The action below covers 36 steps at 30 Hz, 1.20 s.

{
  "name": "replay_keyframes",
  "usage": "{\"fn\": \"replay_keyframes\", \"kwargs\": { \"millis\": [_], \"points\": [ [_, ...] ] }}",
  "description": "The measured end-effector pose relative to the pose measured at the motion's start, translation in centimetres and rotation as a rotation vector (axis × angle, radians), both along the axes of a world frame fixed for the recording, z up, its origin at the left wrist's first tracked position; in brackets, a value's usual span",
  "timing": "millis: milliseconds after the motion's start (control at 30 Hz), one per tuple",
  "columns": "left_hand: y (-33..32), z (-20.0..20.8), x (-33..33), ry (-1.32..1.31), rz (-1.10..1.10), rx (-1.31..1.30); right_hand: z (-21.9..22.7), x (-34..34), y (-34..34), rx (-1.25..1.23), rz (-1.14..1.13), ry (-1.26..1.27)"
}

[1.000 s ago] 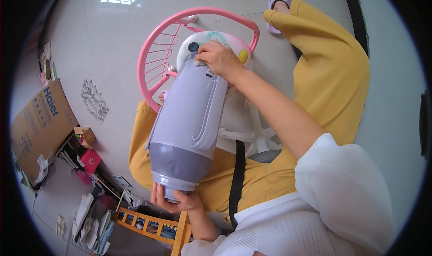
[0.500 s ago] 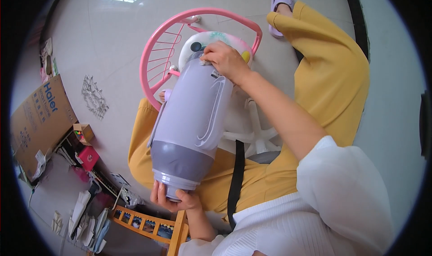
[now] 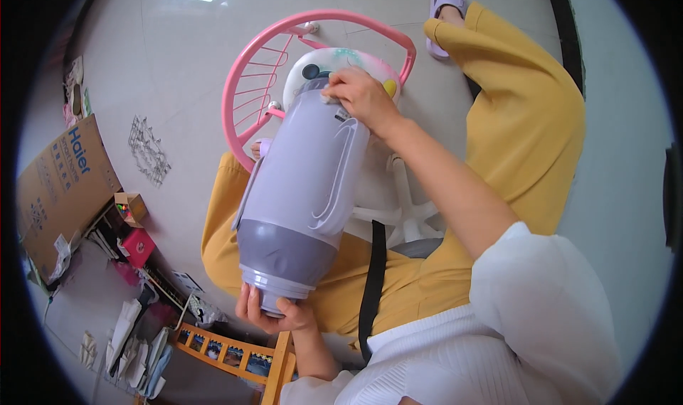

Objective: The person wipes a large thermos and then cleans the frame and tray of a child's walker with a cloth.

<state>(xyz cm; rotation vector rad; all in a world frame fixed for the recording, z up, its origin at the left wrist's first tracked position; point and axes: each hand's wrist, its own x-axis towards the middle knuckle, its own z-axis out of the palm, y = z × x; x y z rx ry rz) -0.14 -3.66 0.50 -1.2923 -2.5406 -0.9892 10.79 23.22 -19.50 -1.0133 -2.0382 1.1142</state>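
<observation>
A large pale purple thermos flask (image 3: 302,167) with a darker grey-purple band lies tilted across my lap, its far end resting over a small padded seat (image 3: 299,69). My left hand (image 3: 276,312) grips the narrow near end, fingers on one side and thumb on the other. At the far end, my right hand (image 3: 363,99) pinches a small whitish cloth (image 3: 329,96) against the flask's side. The flask's curved handle (image 3: 341,174) faces right, below my right forearm.
A pink metal frame (image 3: 226,99) rings the seat. On the left stand a cardboard sheet (image 3: 64,184), a small open box (image 3: 131,209) and a wooden rack (image 3: 224,355). A wire-like metal piece (image 3: 148,149) lies on the floor. A black strap (image 3: 373,284) crosses my lap.
The right hand has shifted slightly right and down with the cloth on the flask. The left hand keeps its grip, and the flask has hardly moved.
</observation>
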Motion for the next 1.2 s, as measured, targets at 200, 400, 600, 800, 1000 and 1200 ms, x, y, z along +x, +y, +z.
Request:
{"fn": "replay_keyframes", "kwargs": {
  "millis": [200, 400, 600, 800, 1000, 1200],
  "points": [
    [0.4, 0.1, 0.0, -0.007, 0.003, 0.014, 0.4, 1.0, -1.1, -0.018, -0.032, 0.015],
    [-0.1, -0.1, -0.2, 0.009, -0.053, 0.026, 0.7, 1.6, -1.7, -0.051, -0.070, 0.048],
    [0.5, 0.0, 0.0, -0.015, 0.013, 0.021, 0.2, 0.8, -0.8, -0.057, -0.032, 0.073],
    [0.8, 0.0, 0.1, -0.018, 0.055, 0.016, 1.2, 3.0, -3.5, -0.111, -0.115, 0.036],
    [-0.2, -0.1, 0.0, 0.004, -0.005, 0.011, 0.5, 0.2, -0.3, -0.053, -0.010, 0.011],
    [0.1, -0.2, 0.1, -0.002, -0.016, 0.021, -0.8, 0.0, -0.1, -0.042, -0.040, -0.027]
  ]
}}
